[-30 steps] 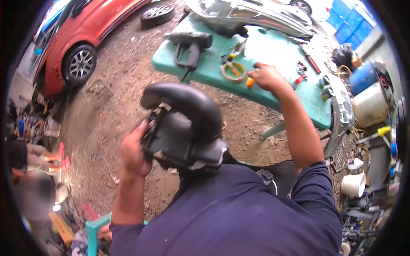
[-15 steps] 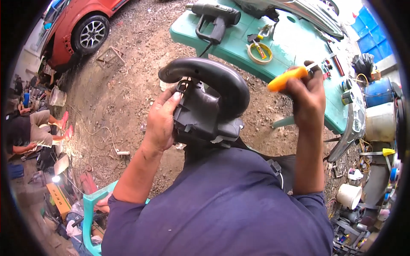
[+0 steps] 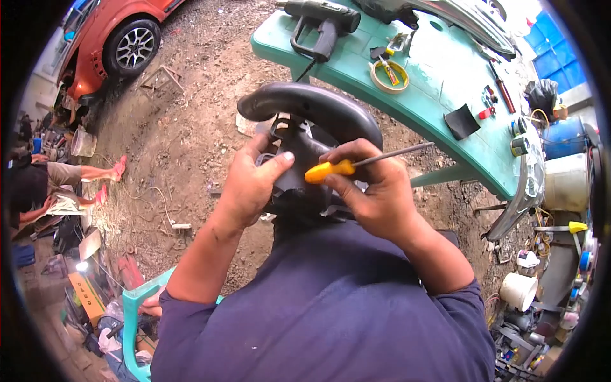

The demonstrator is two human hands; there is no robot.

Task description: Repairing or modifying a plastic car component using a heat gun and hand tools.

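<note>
A green plastic table (image 3: 439, 95) stands beyond on bare dirt, carrying a black heat gun (image 3: 321, 22) and a tape roll (image 3: 389, 76). The black steering wheel (image 3: 305, 105), smooth and curved, sits at chest height. The left hand (image 3: 251, 184) grips its hub; the right hand (image 3: 372, 191) pinches a yellow-handled screwdriver (image 3: 350, 165), its thin metal shaft pointing right.
</note>
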